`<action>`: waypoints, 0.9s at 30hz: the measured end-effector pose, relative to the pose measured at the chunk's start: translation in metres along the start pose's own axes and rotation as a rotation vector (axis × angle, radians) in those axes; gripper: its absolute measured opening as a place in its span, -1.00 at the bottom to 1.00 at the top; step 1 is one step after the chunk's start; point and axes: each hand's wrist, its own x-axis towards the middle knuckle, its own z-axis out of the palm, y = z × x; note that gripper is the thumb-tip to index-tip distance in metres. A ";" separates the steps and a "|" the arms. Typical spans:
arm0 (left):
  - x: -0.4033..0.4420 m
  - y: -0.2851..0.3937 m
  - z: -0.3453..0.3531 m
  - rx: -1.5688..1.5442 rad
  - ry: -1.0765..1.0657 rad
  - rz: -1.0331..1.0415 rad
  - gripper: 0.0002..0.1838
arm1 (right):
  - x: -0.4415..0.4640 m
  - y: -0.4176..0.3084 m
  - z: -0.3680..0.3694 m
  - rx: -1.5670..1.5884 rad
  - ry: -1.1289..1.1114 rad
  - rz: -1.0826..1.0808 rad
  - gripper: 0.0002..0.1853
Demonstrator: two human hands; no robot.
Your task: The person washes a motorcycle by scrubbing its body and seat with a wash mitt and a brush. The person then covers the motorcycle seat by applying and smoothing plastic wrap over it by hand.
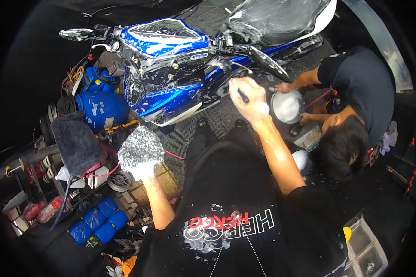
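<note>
A fluffy grey and white wash mitt [141,147] covers my left hand [146,171], with its pale cuff at the wrist; my fingers are hidden inside. My right hand [249,99] is closed round a small dark object [242,96] that I cannot make out. It is near the handlebar side of a blue and black motorbike [171,99], which is streaked with white foam. A soapy mirror [268,62] lies just beyond this hand. The foamy seat [275,21] is at the top.
At the right a person in a dark shirt [358,87] bends over a bucket of foam [287,107], both hands at it. Blue barrel [101,111], dark-topped stool [77,143], blue containers [99,220] and wheel rim [120,180] stand left. A grey crate [365,249] is lower right.
</note>
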 end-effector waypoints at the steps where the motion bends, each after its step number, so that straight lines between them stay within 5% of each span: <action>1: -0.005 0.001 -0.008 -0.001 -0.007 0.007 -0.20 | -0.002 0.003 0.005 0.030 -0.019 -0.046 -0.91; 6: 0.000 0.023 -0.048 -0.006 -0.114 0.007 -0.19 | -0.004 -0.022 0.032 0.106 -0.057 -0.063 -0.90; 9: 0.032 0.053 -0.068 0.014 -0.283 -0.018 -0.19 | -0.003 -0.040 0.080 0.062 -0.182 0.125 -0.89; 13: 0.085 0.093 -0.056 0.057 -0.507 -0.174 -0.22 | 0.018 -0.058 0.152 -0.082 -0.047 0.076 -0.80; 16: 0.121 0.130 -0.072 0.028 -0.390 -0.246 -0.22 | 0.019 -0.101 0.166 0.111 -0.207 0.468 -0.78; 17: 0.133 0.143 -0.078 0.026 -0.351 -0.272 -0.22 | 0.015 -0.093 0.172 0.198 -0.110 0.636 -0.77; 20: 0.165 0.182 -0.093 0.036 -0.270 -0.343 -0.23 | 0.011 -0.120 0.193 -0.424 -0.026 0.384 -0.81; 22: 0.183 0.203 -0.101 0.047 -0.246 -0.386 -0.24 | -0.002 -0.140 0.231 -0.269 -0.007 0.054 -0.85; 24: 0.197 0.222 -0.109 0.050 -0.233 -0.414 -0.24 | -0.006 -0.174 0.262 -0.050 -0.164 0.298 -0.92; 27: 0.209 0.243 -0.120 0.044 -0.220 -0.445 -0.25 | -0.009 -0.176 0.324 -0.228 -0.090 -0.032 -0.91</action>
